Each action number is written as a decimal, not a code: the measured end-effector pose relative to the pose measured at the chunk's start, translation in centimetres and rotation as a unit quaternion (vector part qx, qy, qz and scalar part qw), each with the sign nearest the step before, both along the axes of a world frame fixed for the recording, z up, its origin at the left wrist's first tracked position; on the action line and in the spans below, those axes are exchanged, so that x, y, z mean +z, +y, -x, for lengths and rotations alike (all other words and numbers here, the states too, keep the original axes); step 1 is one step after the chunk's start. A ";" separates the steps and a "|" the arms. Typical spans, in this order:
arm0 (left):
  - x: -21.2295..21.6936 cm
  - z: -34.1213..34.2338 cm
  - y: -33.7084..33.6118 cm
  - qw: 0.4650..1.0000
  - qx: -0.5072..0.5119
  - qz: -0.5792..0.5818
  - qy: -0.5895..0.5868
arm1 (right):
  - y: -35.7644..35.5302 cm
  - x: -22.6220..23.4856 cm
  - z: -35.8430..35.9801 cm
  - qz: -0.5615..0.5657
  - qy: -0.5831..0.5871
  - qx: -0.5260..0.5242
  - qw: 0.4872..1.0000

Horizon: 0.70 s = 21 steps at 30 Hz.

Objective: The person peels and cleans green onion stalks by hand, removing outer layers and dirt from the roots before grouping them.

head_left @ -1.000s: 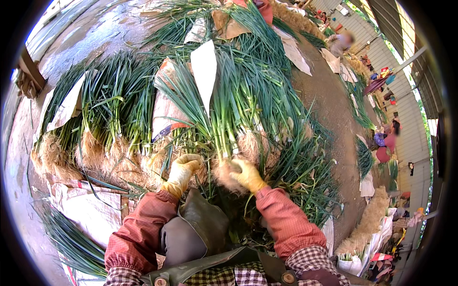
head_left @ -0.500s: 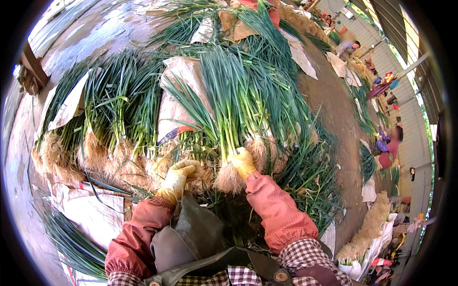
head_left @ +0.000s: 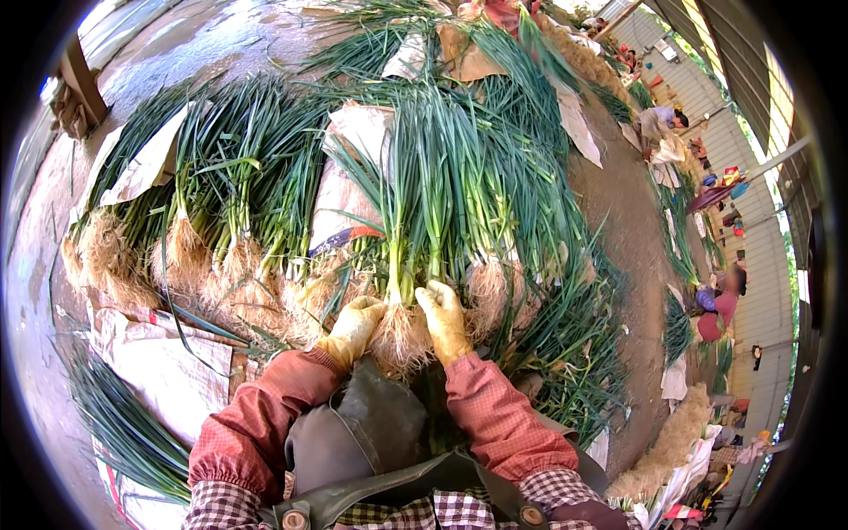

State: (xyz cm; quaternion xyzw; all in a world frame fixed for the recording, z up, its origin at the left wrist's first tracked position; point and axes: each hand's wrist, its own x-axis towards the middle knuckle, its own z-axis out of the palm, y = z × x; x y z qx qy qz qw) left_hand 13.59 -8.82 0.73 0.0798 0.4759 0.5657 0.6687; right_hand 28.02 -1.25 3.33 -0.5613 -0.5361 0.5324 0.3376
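Observation:
A bunch of green onions (head_left: 393, 256) stands out before me, its leaves pointing away and its pale, stringy roots (head_left: 399, 343) toward me. My left hand (head_left: 355, 330), in a yellowish glove, is closed around the left side of the stalk bases just above the roots. On the other side, my right hand (head_left: 443, 323), in the same kind of glove, has its thumb and fingers drawn together at the stalks. Its fingertips lie partly against the green stems. More rooted green onions (head_left: 495, 283) lie right beside this hand.
Rooted bunches (head_left: 181, 247) line up on the left. A pale sack (head_left: 349, 212) lies among the leaves, another sack (head_left: 159, 362) at lower left near loose leaves (head_left: 132, 433). Leaf litter (head_left: 574, 362) covers the right. Other people (head_left: 720, 309) sit far right by more piles.
My left hand has moved right onto the base of the green onions. My right hand has shifted to their right side, and the leaves have spread. The view has moved slightly.

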 end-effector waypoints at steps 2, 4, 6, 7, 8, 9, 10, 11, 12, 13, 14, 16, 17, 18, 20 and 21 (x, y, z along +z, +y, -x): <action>2.7 -0.5 0.5 0.997 0.012 0.022 -0.077 | 0.5 -1.4 0.0 0.209 0.033 -0.032 0.977; 1.8 -0.5 0.6 1.000 0.024 0.015 -0.011 | -0.9 -0.5 1.9 0.267 0.006 0.086 0.960; 1.6 -0.1 0.6 0.984 -0.061 0.014 0.165 | -1.4 -1.8 2.9 0.199 0.038 0.096 0.975; 1.9 0.2 0.8 0.975 -0.092 0.021 0.202 | -1.5 -1.5 3.2 0.197 0.050 0.084 0.975; 1.8 0.3 0.8 0.981 -0.087 0.017 0.175 | -1.4 -1.0 2.8 0.257 0.159 0.067 0.951; 1.5 0.3 0.8 0.986 -0.080 0.012 0.146 | -1.4 0.4 2.3 0.313 0.264 0.049 0.911; 1.2 0.3 0.8 0.990 -0.074 0.007 0.117 | -1.4 1.1 2.0 0.365 0.364 0.029 0.856; 0.7 0.2 0.8 0.992 -0.044 -0.001 0.114 | -1.1 -0.7 1.7 0.297 0.364 0.010 0.883; -0.2 -0.1 0.7 0.994 -0.013 -0.007 0.111 | -1.1 -0.3 1.8 0.324 0.318 0.018 0.891; -1.1 -0.3 0.7 0.994 0.017 -0.015 0.108 | -1.0 0.3 2.1 0.348 0.273 0.026 0.897; -2.3 -0.7 0.6 0.963 0.031 -0.046 0.263 | -0.9 0.2 2.5 0.382 0.256 -0.017 0.888; 0.4 -1.1 1.4 0.941 -0.069 -0.046 0.328 | 0.1 -1.5 1.3 0.351 0.281 -0.001 0.893; 1.5 -1.3 1.7 0.924 -0.118 -0.046 0.361 | 0.6 -2.4 0.6 0.336 0.294 0.008 0.895; -1.0 -0.1 1.4 0.963 -0.120 -0.031 0.241 | 0.3 -2.0 1.4 0.392 0.252 0.013 0.885; -0.2 1.2 0.6 0.974 -0.089 0.007 0.209 | 0.1 0.2 1.8 0.328 0.140 0.009 0.934; 0.2 1.5 0.2 0.979 -0.075 0.023 0.190 | 0.5 1.3 1.4 0.292 0.094 0.002 0.952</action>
